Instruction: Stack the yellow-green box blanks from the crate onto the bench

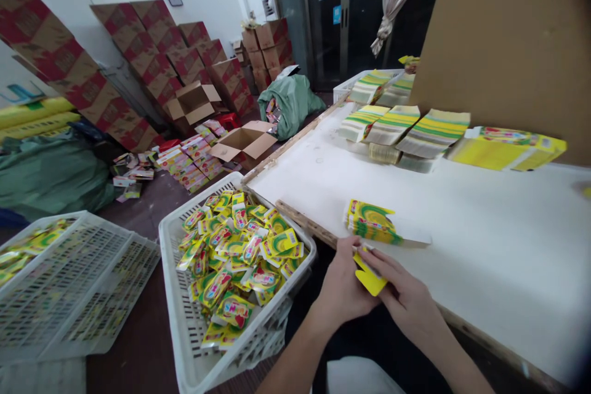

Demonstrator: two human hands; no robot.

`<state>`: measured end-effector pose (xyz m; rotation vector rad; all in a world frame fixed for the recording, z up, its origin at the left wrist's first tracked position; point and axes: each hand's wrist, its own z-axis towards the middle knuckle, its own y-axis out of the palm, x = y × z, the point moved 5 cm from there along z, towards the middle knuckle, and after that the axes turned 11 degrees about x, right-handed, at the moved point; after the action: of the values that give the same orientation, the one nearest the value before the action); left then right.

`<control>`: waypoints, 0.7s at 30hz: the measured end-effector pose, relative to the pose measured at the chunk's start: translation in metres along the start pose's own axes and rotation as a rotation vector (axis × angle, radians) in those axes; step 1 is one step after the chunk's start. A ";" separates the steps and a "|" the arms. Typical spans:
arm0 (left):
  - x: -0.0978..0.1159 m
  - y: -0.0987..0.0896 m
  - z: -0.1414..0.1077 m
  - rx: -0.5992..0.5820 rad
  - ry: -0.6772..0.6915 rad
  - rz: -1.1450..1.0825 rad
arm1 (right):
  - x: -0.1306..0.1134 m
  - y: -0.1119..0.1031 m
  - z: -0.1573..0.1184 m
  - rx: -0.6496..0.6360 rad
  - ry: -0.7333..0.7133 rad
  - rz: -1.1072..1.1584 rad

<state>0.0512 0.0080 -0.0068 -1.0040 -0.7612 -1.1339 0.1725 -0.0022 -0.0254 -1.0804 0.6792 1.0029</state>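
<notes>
Just off the table's near edge, my left hand (346, 286) and my right hand (406, 289) are closed together around a small yellow carton (370, 280). Its yellow flap sticks out below, between the hands; much of the rest is covered by fingers. Right beyond them on the white table lies a short stack of printed yellow-green cartons (373, 221), with a white flap reaching right. To the left of my hands stands a white plastic basket (168, 258), heaped with small yellow-green packets (235, 311).
Rows of stacked flat cartons (392, 126) and a larger yellow box (508, 149) stand toward the table's back, by a brown board (508, 43). Another white crate (87, 295) is at far left. Open cardboard boxes (244, 141) and green sacks (290, 104) cover the floor.
</notes>
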 end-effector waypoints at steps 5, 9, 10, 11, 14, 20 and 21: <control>-0.003 -0.017 0.002 0.378 -0.249 -0.267 | 0.021 -0.013 0.004 0.324 0.290 0.180; -0.013 -0.005 0.007 0.416 -0.573 -0.932 | 0.008 -0.002 0.000 0.238 0.159 0.110; -0.015 -0.004 0.008 0.453 -0.621 -1.043 | 0.002 0.001 -0.001 0.186 0.093 0.076; -0.017 -0.004 0.008 0.496 -0.650 -1.123 | -0.003 0.005 -0.002 0.130 0.030 0.054; -0.019 -0.004 0.008 0.596 -0.652 -1.229 | -0.014 0.011 -0.004 -0.002 -0.049 0.028; -0.012 0.008 0.003 0.552 -0.592 -1.181 | -0.013 0.019 0.000 0.065 0.142 0.245; -0.015 0.005 0.004 0.559 -0.597 -1.164 | -0.013 0.020 0.002 0.051 0.142 0.259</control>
<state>0.0520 0.0175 -0.0195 -0.3371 -2.1783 -1.4266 0.1488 -0.0016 -0.0217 -1.0427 0.9745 1.1296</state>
